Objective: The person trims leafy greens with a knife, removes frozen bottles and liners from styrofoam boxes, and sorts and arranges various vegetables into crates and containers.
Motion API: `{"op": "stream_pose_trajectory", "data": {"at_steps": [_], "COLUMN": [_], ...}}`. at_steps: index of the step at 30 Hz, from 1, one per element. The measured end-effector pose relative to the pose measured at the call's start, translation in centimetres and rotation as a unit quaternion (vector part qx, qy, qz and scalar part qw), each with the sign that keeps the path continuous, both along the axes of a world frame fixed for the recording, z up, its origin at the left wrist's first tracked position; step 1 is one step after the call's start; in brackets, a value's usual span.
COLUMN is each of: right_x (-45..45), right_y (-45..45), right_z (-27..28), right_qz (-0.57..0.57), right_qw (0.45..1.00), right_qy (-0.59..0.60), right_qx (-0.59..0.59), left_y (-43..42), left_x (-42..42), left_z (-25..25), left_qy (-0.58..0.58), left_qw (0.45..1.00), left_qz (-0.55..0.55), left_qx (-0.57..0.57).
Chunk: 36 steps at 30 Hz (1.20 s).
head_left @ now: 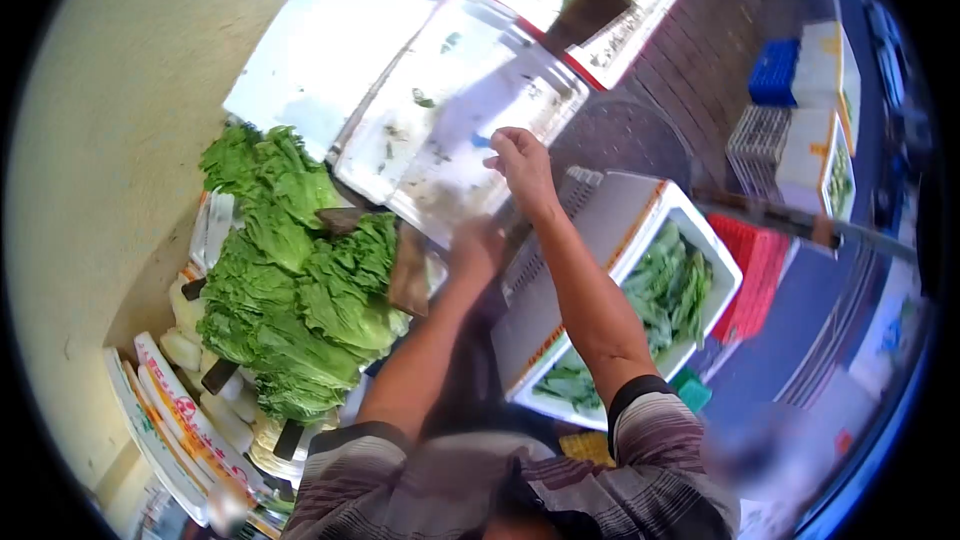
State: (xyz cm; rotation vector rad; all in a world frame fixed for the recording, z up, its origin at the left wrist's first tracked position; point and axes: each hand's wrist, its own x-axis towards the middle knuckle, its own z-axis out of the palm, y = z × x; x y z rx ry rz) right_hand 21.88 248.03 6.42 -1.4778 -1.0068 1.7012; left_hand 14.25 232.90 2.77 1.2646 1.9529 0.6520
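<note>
My right hand [522,168] is raised over a white foam box lid or shallow tray [400,165], its fingers pinched together. A small blue scrap [480,141] shows at the fingertips; whether they hold it I cannot make out. My left hand [476,246] is smeared by motion near the tray's lower edge, so its fingers do not show clearly. Bits of leaf and dirt lie on the tray. Left of my left forearm is a large heap of green lettuce [290,280], with a brown board [408,270] standing at its edge.
A white foam box [585,280] of leafy greens [665,290] stands by my right forearm. Behind it is a red crate [745,275]. More foam boxes and a blue crate [773,72] stand at the far right. A wall [100,160] runs along the left.
</note>
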Motion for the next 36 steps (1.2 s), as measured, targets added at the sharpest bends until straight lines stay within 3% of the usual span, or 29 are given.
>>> {"op": "stream_pose_trajectory", "data": {"at_steps": [3, 6, 8, 10, 12, 14, 17, 18, 20, 22, 24, 25, 26, 27, 28, 30, 32, 34, 36], "right_x": [8.4, 19.8, 28.3, 35.4, 41.0, 44.3, 44.2, 43.6, 42.0, 40.1, 37.5, 35.9, 33.9, 31.1, 28.4, 24.7, 20.4, 14.9, 8.9], "right_y": [-3.9, -7.4, -12.2, -19.2, -27.6, -37.2, -50.6, -54.7, -62.8, -70.0, -79.0, -82.8, -86.0, -88.5, -90.7, -93.6, -96.4, -96.4, -96.3], "right_z": [7.1, 13.4, 14.6, 13.6, 11.7, 10.1, 7.9, 7.1, 4.1, 3.4, 0.9, -0.1, -0.5, -0.5, -0.2, 2.2, 3.2, 3.3, 2.8], "right_qz": [-0.011, -0.102, -0.207, -0.298, -0.350, -0.394, -0.407, -0.413, -0.419, -0.362, -0.407, -0.430, -0.501, -0.567, -0.628, -0.677, -0.738, -0.801, -0.753], "right_qw": [0.998, 0.985, 0.968, 0.942, 0.913, 0.896, 0.885, 0.877, 0.859, 0.860, 0.833, 0.818, 0.773, 0.721, 0.663, 0.599, 0.544, 0.458, 0.414], "right_qy": [-0.004, -0.033, -0.091, -0.138, -0.207, -0.196, -0.186, -0.180, -0.174, -0.236, -0.174, -0.139, -0.149, -0.156, -0.160, -0.149, -0.090, -0.189, -0.319], "right_qx": [0.068, 0.137, 0.107, 0.074, -0.017, -0.061, -0.131, -0.166, -0.237, -0.273, -0.331, -0.356, -0.360, -0.368, -0.376, -0.401, -0.388, -0.337, -0.400], "left_y": [-2.7, -3.5, -5.7, -6.7, -9.0, -11.1, -14.0, -15.2, -16.3, -17.2, -18.6, -19.1, -19.9, -20.4, -21.4, -24.2, -27.4, -28.9, -31.0], "left_x": [0.3, 1.5, 2.8, 5.0, 6.8, 9.3, 12.9, 13.4, 14.6, 17.6, 20.4, 22.0, 23.3, 23.1, 24.3, 25.8, 26.9, 25.1, 27.1], "left_z": [-2.7, 1.5, 1.2, 5.1, 5.4, 5.8, 7.5, 6.0, 5.4, 7.7, 8.5, 9.2, 10.0, 7.7, 7.6, 6.6, 6.7, 2.2, 6.8], "left_qy": [0.018, -0.060, -0.079, -0.064, -0.091, -0.083, -0.053, -0.069, 0.011, -0.005, 0.029, 0.011, -0.003, -0.075, -0.081, -0.034, 0.032, 0.041, 0.114], "left_qw": [0.992, 0.992, 0.986, 0.974, 0.969, 0.969, 0.974, 0.977, 0.974, 0.972, 0.960, 0.945, 0.926, 0.905, 0.859, 0.758, 0.687, 0.651, 0.544], "left_qz": [-0.067, -0.075, -0.114, -0.174, -0.179, -0.187, -0.179, -0.180, -0.228, -0.233, -0.270, -0.323, -0.376, -0.416, -0.492, -0.618, -0.697, -0.744, -0.817], "left_qx": [0.103, -0.080, -0.092, -0.131, -0.143, -0.140, -0.128, -0.092, -0.013, 0.002, 0.066, 0.043, 0.022, -0.047, -0.116, -0.207, -0.206, -0.141, -0.153]}}
